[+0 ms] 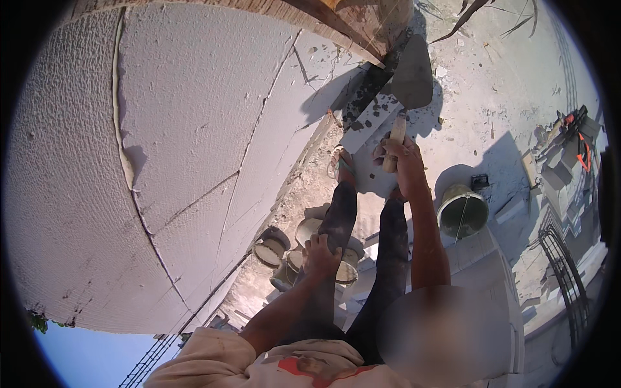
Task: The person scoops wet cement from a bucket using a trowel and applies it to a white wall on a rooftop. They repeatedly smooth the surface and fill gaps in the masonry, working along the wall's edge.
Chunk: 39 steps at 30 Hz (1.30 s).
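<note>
My right hand (pixel 402 158) is closed round the wooden handle of a trowel (pixel 413 74), its broad grey blade pointing away from me. Beneath and left of the blade lies a pale block (pixel 374 119) spotted with dark wet mortar. A darker strip of mortar (pixel 365 97) runs along the foot of the wall beside it. My left hand (pixel 321 257) rests on my left knee, fingers apart and holding nothing. I stand bent forward, with a sandalled foot (pixel 343 165) close to the pale block.
A white block wall (pixel 187 142) with rough joints rises on the left. Wooden boards (pixel 349 26) stand at the far end. A bucket (pixel 463 213) is right of my legs; several more (pixel 270 250) sit by the wall. Rebar cage (pixel 561 275) and scrap lie at right.
</note>
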{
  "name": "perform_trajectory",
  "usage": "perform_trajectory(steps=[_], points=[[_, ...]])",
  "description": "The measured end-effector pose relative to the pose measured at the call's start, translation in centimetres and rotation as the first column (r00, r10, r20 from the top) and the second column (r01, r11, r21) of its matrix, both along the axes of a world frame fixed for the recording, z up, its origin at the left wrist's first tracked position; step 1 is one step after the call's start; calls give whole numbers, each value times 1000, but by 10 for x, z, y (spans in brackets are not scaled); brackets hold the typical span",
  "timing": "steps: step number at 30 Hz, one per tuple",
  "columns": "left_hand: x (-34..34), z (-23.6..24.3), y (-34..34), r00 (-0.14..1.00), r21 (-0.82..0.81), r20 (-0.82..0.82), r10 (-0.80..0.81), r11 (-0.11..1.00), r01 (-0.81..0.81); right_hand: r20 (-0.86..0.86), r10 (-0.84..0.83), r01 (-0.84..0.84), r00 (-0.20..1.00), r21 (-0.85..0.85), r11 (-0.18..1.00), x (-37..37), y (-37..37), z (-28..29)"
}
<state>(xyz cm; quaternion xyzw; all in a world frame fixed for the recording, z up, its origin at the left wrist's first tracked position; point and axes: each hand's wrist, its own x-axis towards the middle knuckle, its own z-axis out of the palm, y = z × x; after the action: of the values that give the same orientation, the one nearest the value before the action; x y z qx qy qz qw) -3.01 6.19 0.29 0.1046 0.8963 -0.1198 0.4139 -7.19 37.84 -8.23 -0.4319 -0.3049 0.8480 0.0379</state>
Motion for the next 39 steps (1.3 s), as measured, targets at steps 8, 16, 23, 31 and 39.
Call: perform_trajectory(steps=[8,16,23,31,39], points=[[44,-9,-51,942,20,84,325,945,-328,487,259,-434,834,291,852,139,-41,-65],[86,-32,-87,951,-72,137,278,960,-270,655,81,-630,751,675,384,43,45,-179],[97,-29,-124,931,15,194,311,948,-319,632,750,-855,196,484,-185,106,-174,-102],[141,-28,-166,910,112,191,369,912,-393,535,512,-681,672,176,711,183,-255,-111],[184,-97,-256,203,171,310,929,155,-973,649,513,-622,561,-79,779,255,-230,-139]])
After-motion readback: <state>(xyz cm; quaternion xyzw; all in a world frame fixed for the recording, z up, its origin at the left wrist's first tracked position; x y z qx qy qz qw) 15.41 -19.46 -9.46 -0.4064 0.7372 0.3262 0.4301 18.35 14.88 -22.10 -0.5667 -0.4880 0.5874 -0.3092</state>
